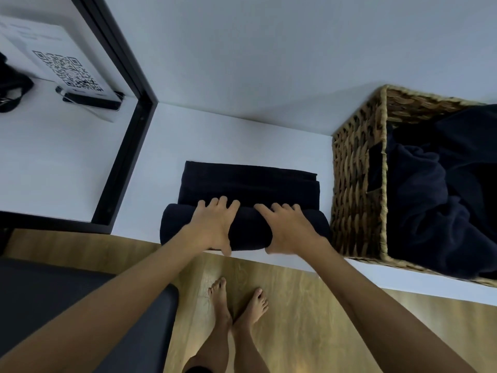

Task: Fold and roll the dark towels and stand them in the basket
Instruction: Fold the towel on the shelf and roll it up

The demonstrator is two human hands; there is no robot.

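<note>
right, dark towel sits on the white counter just left of the wicker basket, near half rolled, far half flat. left hand and right hand both press the roll, fingers spread over the top, thumbs hooked under the near edge. soft, thick, light cloth; likely springs loose if released. best hold: palms wide on the roll, even pressure. loose dark towels are heaped in the basket.
</note>
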